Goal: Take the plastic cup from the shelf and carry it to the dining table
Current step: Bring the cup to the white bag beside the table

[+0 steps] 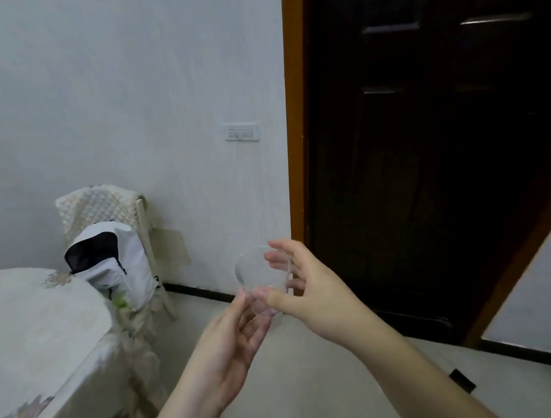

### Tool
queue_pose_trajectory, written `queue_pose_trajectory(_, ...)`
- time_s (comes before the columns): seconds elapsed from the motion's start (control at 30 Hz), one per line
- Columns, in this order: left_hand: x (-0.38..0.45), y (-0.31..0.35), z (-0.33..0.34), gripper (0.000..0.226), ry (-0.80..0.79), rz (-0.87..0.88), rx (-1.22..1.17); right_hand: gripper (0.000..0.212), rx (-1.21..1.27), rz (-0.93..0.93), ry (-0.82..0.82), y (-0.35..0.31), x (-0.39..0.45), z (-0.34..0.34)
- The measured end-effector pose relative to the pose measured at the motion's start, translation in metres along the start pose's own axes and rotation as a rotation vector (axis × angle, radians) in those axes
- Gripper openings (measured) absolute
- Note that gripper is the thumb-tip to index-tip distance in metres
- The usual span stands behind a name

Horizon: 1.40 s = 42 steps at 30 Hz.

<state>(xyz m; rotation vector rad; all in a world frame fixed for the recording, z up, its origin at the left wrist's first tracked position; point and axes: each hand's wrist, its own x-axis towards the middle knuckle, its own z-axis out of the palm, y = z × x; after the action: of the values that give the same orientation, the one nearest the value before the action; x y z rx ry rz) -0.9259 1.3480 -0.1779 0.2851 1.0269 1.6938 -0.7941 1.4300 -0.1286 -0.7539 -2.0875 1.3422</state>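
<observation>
The plastic cup (263, 284) is up in the air between both hands, tipped so its round mouth faces the camera. It is clear, thin-walled and tapering, so see-through that only its rim and a few glints mark it out. The right hand (310, 292) curls around it from the right: the fingers (276, 258) hook over the rim on the far side and the thumb presses the wall on the near side, a closed grip on the cup. The left hand (227, 348) comes up from below and to the left, palm half open, fingertips touching the cup's lower wall near its base; whether it truly grips or only steadies, I cannot tell.

The risks, as I judge them, come from the material. Such a flimsy wall would buckle under a hard squeeze and could pop out from between thumb and fingers. Held tilted by the rim alone, the smooth plastic could also slip during a handover between the hands.

Left of the fingers and lower lies the dining table (29, 327), draped in a pale, matt floral cloth with a soft, rounded edge. Beyond it stands a chair (102, 206) with a quilted cover, holding a white backpack (113, 264). Right of the fingers is a dark panelled door (426, 131), glossy, in an orange-brown frame.
</observation>
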Motion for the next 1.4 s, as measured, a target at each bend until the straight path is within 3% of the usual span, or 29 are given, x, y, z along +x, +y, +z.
queue_pose_trajectory(0.33,0.084,0.022,-0.024,0.033,0.144,0.063,0.026,0.067,0.108,-0.003,-0.155,0.043,0.108,0.016)
queue_pose_trajectory(0.63,0.165,0.08,-0.102,0.044,0.222,0.161,0.006,0.066,0.054,-0.016,-0.298,0.057,0.233,0.089)
queue_pose_trajectory(0.77,0.2,0.113,-0.137,0.033,0.286,0.18,-0.06,0.068,0.016,0.005,-0.354,0.054,0.286,0.124)
queue_pose_trajectory(1.03,0.253,0.156,-0.178,0.031,0.339,0.236,-0.091,0.07,0.03,0.008,-0.426,0.056,0.366,0.169)
queue_pose_trajectory(1.4,0.351,0.187,-0.21,0.022,0.56,0.274,-0.182,0.074,0.084,-0.036,-0.634,0.107,0.497,0.209)
